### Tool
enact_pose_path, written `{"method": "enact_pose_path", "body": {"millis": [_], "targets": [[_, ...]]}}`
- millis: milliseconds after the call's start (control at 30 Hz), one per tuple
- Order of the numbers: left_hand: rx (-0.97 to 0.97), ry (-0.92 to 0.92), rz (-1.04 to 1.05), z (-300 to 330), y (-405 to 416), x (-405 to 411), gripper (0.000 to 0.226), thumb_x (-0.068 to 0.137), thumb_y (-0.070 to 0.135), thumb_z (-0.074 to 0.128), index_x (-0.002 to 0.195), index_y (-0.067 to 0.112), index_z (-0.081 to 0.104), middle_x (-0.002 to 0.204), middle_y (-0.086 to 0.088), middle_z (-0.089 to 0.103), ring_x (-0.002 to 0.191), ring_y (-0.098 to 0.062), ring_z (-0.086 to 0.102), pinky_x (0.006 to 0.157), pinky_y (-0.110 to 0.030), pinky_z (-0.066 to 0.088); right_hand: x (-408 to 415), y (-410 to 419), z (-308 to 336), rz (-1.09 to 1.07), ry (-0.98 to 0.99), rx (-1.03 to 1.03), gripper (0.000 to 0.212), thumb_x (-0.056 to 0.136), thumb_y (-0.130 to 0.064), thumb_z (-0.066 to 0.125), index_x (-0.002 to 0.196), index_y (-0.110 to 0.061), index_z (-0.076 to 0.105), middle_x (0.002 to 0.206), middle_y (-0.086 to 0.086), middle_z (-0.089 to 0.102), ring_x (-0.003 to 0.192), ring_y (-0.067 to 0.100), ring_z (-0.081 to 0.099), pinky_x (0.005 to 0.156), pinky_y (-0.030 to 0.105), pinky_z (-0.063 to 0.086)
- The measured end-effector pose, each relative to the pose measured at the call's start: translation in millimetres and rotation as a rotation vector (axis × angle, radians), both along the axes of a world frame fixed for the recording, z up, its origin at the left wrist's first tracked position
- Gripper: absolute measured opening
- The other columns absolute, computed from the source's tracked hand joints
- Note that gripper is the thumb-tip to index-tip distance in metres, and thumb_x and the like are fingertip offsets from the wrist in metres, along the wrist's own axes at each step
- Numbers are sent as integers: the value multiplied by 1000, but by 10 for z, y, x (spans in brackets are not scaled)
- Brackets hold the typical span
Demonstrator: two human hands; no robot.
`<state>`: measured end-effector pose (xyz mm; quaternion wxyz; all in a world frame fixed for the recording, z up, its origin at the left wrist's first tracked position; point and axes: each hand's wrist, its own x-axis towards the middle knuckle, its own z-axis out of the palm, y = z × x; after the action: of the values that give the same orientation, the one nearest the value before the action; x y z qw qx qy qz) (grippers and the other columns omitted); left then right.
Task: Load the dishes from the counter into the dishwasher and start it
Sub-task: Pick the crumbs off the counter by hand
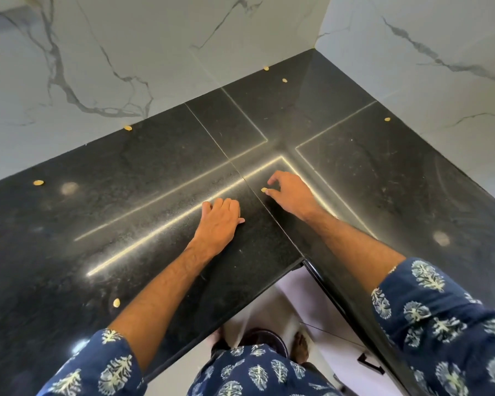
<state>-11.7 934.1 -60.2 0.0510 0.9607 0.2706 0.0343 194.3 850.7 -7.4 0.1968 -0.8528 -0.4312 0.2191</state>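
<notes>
1. The right hand (290,192) is curled, its fingertips (270,192) just touching a small yellow piece (264,190) on the black surface (155,172); no closed grip is formed yet.
2. The left hand (219,221) is laid flat, holding nothing.
3. No dishes or dishwasher are seen.
4. The tiny piece could be flicked away or slid into the seam (252,187) beside it.
5. Both forearms are stretched forward over the corner.

A single head-worn view looks steeply down and forward into the inner corner of a black L-shaped counter (143,178), close enough that both forearms fill the lower frame. The marble walls (120,52) rise beyond the fingertips; the floor (272,307) and the wearer's feet lie well behind them, at the bottom edge. Wide-angle bending shows along the edges. No second view shares this scene.
</notes>
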Motion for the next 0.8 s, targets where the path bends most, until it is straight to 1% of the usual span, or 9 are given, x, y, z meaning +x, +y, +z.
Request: {"method": "enact_pose_path", "body": {"millis": [67,133,200,267,367,467,567,667,800], "targets": [[13,9,42,33,23,-20,34,95,52,55,95,18,53,92,2,55,84,-20,49,76,-37,30,3,55,5,53,-100,-24,20,90,-38,68,102,-25,59,94,-12,56,83,10,55,72,29,41],[4,10,69,59,49,-54,36,94,55,54,96,19,53,93,4,55,85,-19,50,75,-37,28,8,91,4,96,-161,-58,17,90,-37,68,95,-25,58,94,-9,58,84,13,57,71,30,43],[-26,26,51,68,33,-62,31,99,51,49,98,20,51,95,4,54,88,-17,47,77,-35,24,14,110,9,119,-176,-85,15,90,-35,68,90,-24,58,92,-7,59,83,15,59,69,31,44],[-58,21,58,87,4,-51,26,101,47,47,100,21,50,97,4,54,90,-17,46,79,-36,25,25,117,6,158,-204,-95,16,92,-36,66,88,-23,58,91,-7,59,83,15,59,69,31,44],[-64,25,72,112,-6,-27,25,102,45,46,102,20,49,97,4,54,91,-18,47,79,-37,26,16,142,21,290,-335,-126,14,95,-36,59,92,-22,58,95,-7,57,89,18,58,69,32,42],[-21,61,29,133,-1,7,24,103,41,47,101,17,50,95,1,55,90,-21,50,80,-39,29,-38,200,21,404,-471,-154,17,92,-29,55,100,-14,57,102,4,61,95,27,61,71,38,49],[98,86,-32,125,-7,-5,24,99,39,54,91,16,51,84,-1,54,78,-22,49,75,-39,34,-103,244,8,467,-554,-204,21,84,-24,55,100,-11,56,100,7,61,92,29,62,63,35,42],[259,84,-119,81,-12,-73,22,95,34,52,82,17,47,76,-1,48,69,-20,43,68,-37,34,-116,256,0,472,-543,-239,25,80,-26,55,99,-11,55,99,6,60,90,27,60,62,34,38],[378,50,-197,67,-1,-141,16,96,25,47,83,17,42,76,-2,44,70,-21,41,69,-38,36,-66,212,3,450,-413,-199,23,86,-31,55,99,-12,52,101,6,57,92,28,58,64,35,42]]}}
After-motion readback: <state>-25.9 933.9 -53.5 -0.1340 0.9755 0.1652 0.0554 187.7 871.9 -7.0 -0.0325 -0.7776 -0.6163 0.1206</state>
